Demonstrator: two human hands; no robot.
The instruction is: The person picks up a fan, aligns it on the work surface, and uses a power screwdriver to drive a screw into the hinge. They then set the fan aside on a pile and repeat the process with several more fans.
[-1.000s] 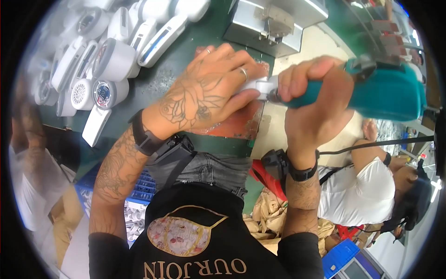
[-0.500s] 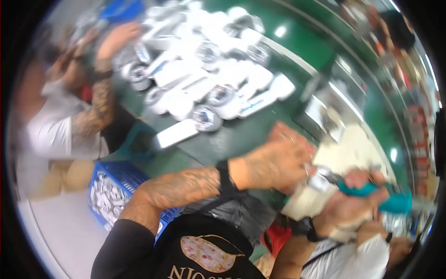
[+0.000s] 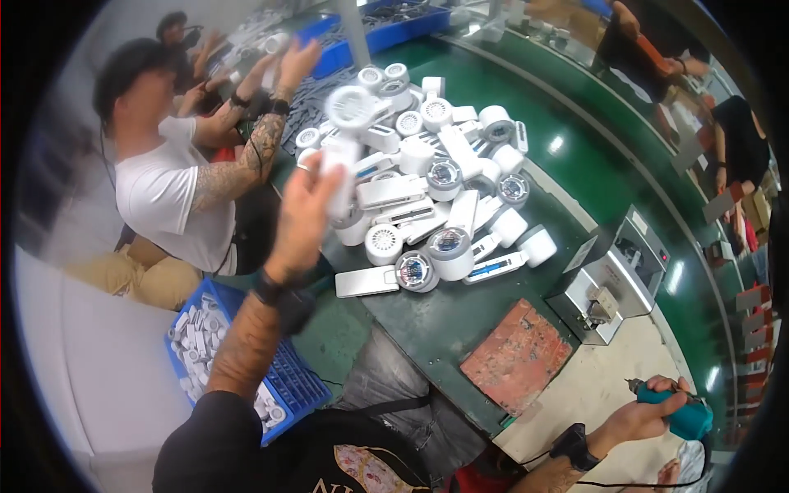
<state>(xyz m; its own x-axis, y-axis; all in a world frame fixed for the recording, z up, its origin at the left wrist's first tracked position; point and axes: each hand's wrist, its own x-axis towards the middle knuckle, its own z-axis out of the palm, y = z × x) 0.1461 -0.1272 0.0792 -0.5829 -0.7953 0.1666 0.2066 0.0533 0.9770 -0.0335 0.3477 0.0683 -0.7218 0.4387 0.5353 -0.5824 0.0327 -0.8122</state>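
Note:
My left hand is raised at the left edge of the pile, its fingers closed round the handle of a white handheld fan. The fan is blurred, its round grille pointing away from me. Beneath and beyond it lies a heap of similar white handheld fans, several with open round heads that show circuit boards and wires. At the lower right my right hand grips a teal electric screwdriver, its dark bit pointing left.
A worn reddish board lies on the green bench. Beside it stands a grey metal machine. At lower left, a blue basket holds small white parts. A co-worker in a white shirt works at the far left, near a blue tray.
My left hand has swung from beside the screwdriver up and left to the pile, carrying a fan. My right hand, still on the screwdriver, is lower. The reddish board has come into view.

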